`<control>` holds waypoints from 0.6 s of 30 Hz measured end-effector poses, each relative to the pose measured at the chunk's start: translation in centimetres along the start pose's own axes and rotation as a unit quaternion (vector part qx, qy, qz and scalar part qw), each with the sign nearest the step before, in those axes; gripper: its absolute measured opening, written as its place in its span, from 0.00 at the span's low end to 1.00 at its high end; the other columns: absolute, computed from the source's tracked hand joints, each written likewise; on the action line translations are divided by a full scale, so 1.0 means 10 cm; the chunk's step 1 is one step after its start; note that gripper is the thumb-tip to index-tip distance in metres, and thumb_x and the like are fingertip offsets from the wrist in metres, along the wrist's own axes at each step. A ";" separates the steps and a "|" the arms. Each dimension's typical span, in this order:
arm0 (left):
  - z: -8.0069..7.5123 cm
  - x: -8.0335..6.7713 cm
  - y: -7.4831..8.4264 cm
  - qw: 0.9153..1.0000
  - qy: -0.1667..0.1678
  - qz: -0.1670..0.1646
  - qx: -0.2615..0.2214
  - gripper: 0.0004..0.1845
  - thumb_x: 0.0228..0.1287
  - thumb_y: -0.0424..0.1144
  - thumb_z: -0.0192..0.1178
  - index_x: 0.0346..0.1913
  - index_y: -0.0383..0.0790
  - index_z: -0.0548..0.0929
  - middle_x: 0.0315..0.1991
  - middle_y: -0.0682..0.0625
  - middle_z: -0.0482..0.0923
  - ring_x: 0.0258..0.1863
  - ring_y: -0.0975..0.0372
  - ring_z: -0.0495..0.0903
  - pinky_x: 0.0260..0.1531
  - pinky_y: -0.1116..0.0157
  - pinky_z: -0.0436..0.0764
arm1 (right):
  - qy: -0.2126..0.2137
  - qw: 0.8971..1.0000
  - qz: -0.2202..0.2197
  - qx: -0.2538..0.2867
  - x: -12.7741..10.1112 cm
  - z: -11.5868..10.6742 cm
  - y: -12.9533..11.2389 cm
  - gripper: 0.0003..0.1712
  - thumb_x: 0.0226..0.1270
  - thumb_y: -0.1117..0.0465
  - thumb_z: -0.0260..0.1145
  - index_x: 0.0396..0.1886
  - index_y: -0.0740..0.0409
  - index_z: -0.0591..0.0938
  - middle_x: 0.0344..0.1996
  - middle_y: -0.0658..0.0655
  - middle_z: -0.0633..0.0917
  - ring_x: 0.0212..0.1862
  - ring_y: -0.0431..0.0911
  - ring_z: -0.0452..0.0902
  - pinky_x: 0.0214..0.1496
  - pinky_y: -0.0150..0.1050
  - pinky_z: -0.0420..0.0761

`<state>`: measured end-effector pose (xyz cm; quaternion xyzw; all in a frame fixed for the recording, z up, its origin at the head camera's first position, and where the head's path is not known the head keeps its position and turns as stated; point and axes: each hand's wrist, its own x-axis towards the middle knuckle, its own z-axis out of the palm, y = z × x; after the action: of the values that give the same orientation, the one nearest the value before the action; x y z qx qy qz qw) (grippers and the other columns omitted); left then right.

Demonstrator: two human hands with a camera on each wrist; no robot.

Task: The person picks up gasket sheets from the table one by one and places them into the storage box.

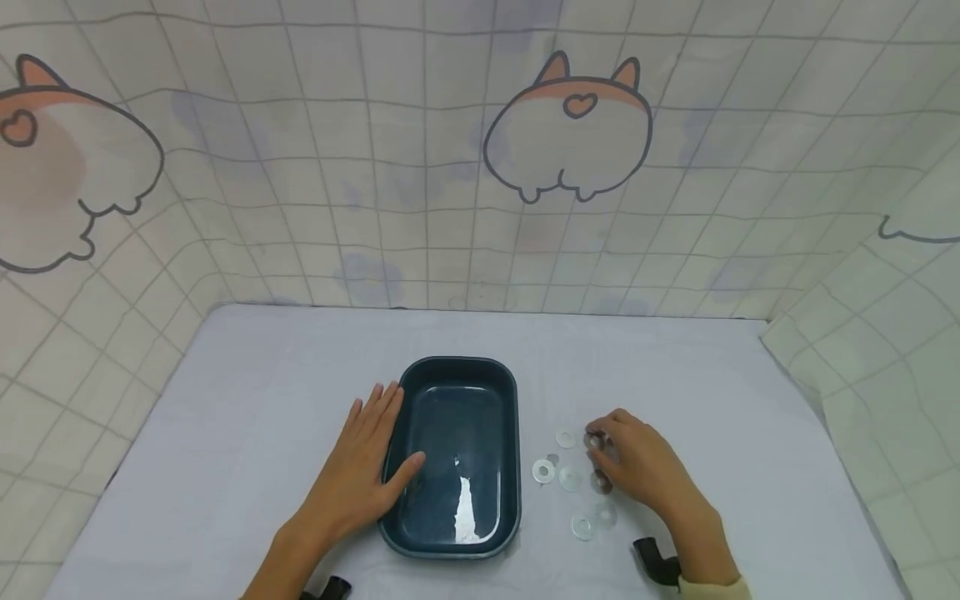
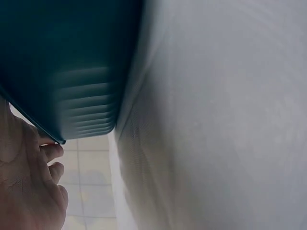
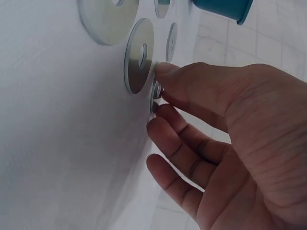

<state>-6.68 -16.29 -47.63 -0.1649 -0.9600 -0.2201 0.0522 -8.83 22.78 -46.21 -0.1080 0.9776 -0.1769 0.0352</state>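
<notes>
A dark teal rectangular tray (image 1: 452, 552) stands on the white cloth. My left hand (image 1: 358, 467) rests along its left rim with fingers extended and the thumb reaching over the edge; the left wrist view shows the fingers at the tray's rim. To the right of the tray lie several flat metal washers (image 1: 543, 472). My right hand (image 1: 647, 458) is down among them, its thumb and fingertips pinching one washer (image 3: 154, 96) at the cloth. Part of that washer is hidden by the thumb. Another washer (image 3: 140, 56) lies close beside the thumb.
A white cloth (image 1: 285, 367) covers the table. Behind it and at both sides hangs a checked curtain (image 1: 420, 208) with cartoon animal prints. Black wrist straps or mounts (image 1: 654, 560) show at both wrists.
</notes>
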 end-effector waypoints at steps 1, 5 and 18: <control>0.00 0.00 0.00 1.000 0.001 0.000 -0.001 0.48 0.75 0.62 0.56 0.87 0.42 0.50 0.87 0.44 0.51 0.88 0.48 0.48 0.88 0.62 0.30 | -0.001 1.000 0.005 0.001 0.00 0.00 0.00 0.16 0.66 0.60 0.76 0.52 0.57 0.89 0.45 0.56 0.89 0.44 0.48 0.86 0.50 0.51 0.89; 0.01 0.00 0.00 1.000 0.002 -0.001 0.003 0.48 0.75 0.62 0.56 0.87 0.42 0.51 0.87 0.45 0.51 0.88 0.48 0.48 0.89 0.61 0.31 | -0.011 0.999 0.030 0.010 0.01 -0.01 -0.02 0.15 0.67 0.60 0.76 0.52 0.58 0.89 0.44 0.56 0.89 0.46 0.50 0.87 0.52 0.52 0.89; 0.00 0.03 0.02 1.000 -0.005 0.001 0.012 0.50 0.75 0.63 0.56 0.87 0.39 0.49 0.88 0.45 0.48 0.88 0.49 0.47 0.87 0.45 0.53 | -0.010 0.999 0.035 -0.023 0.02 0.00 -0.02 0.14 0.66 0.57 0.77 0.45 0.61 0.87 0.36 0.54 0.85 0.36 0.45 0.80 0.44 0.46 0.87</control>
<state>-6.93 -16.02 -47.47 -0.1667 -0.9627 -0.2074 0.0496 -8.96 22.50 -46.17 -0.0764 0.9842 -0.1521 0.0491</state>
